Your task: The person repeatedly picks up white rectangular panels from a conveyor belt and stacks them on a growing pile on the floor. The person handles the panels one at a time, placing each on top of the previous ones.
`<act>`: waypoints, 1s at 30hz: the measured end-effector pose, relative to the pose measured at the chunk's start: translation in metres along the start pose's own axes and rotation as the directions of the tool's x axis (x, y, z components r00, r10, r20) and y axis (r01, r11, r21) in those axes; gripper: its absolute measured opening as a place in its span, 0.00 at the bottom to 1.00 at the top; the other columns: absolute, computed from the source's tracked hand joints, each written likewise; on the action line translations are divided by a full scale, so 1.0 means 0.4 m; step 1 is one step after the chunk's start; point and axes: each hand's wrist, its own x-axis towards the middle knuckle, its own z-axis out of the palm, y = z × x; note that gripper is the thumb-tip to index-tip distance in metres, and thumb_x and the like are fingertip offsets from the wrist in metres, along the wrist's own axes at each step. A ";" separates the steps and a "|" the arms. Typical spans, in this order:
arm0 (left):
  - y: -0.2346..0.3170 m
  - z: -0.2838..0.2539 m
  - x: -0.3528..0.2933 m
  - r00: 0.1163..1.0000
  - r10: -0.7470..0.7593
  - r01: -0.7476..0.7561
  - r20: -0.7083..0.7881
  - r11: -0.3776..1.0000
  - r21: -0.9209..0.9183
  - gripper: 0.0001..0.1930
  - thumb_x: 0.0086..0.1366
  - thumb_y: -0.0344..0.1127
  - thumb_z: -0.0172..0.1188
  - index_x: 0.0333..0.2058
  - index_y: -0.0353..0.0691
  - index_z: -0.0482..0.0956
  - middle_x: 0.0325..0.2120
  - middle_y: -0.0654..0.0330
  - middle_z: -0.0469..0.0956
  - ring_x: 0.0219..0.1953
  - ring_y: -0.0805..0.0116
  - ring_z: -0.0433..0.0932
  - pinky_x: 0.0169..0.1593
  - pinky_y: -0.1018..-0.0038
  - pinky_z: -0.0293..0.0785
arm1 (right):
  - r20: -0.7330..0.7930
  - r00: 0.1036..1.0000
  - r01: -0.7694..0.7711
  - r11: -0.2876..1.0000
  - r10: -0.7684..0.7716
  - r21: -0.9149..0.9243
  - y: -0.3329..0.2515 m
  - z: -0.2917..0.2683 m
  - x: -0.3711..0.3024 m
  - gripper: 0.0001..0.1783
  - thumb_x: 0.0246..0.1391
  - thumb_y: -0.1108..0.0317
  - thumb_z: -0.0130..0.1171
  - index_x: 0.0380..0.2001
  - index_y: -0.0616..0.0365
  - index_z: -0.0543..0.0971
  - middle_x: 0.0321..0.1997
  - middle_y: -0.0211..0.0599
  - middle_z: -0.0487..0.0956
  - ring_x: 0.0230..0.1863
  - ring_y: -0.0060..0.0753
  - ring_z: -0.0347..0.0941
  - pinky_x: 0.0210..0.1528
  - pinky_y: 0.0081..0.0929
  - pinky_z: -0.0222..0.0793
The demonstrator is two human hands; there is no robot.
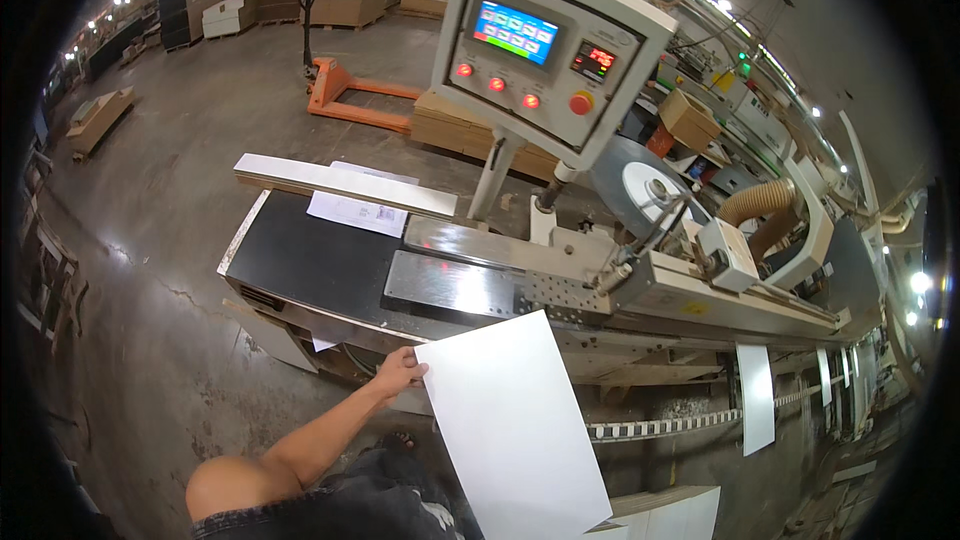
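Note:
My left hand (400,372) grips a large white rectangular panel (515,430) by its far left corner, fingers closed on the edge. The panel is tilted in front of me, and its far edge reaches the front side of an edge banding machine (660,295). Just beyond that edge lie the machine's shiny metal plate (450,282) and a black worktop (310,250). My right hand does not show; the panel covers the area at the lower right of my body. Close to the panel's near right corner is a stack of white panels (670,515).
A control box (550,50) with a lit screen stands on a post over the machine. White strips (345,183) and paper sheets (357,212) lie along the worktop's far edge. Beyond stands an orange pallet jack (330,90). Another white panel (757,395) sticks out of the machine at right.

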 end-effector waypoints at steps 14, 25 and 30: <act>-0.030 0.092 0.228 0.944 0.186 -0.183 -0.271 0.982 0.036 0.27 0.64 0.26 0.62 0.58 0.34 0.60 0.51 0.50 0.73 0.50 0.61 0.74 0.53 0.67 0.73 | 0.474 0.876 -0.138 0.893 -0.092 0.428 -0.363 -0.051 -0.261 0.26 0.63 0.62 0.53 0.56 0.74 0.70 0.53 0.54 0.78 0.50 0.51 0.76 0.51 0.43 0.71; -0.001 0.155 0.330 0.953 0.141 -0.113 -0.268 0.987 0.117 0.23 0.64 0.28 0.63 0.54 0.32 0.64 0.49 0.49 0.75 0.51 0.60 0.74 0.56 0.67 0.70 | 0.628 0.774 -0.336 0.892 0.078 0.303 -0.523 -0.099 -0.303 0.28 0.64 0.58 0.53 0.56 0.74 0.71 0.57 0.57 0.76 0.58 0.53 0.72 0.60 0.43 0.64; -0.044 0.205 0.410 0.942 0.271 -0.236 -0.198 0.954 0.182 0.21 0.68 0.28 0.58 0.56 0.28 0.65 0.50 0.46 0.74 0.49 0.58 0.76 0.51 0.65 0.75 | 0.593 0.799 -0.336 0.891 0.098 0.306 -0.543 -0.085 -0.274 0.29 0.64 0.57 0.54 0.56 0.73 0.70 0.57 0.57 0.76 0.58 0.53 0.72 0.61 0.44 0.64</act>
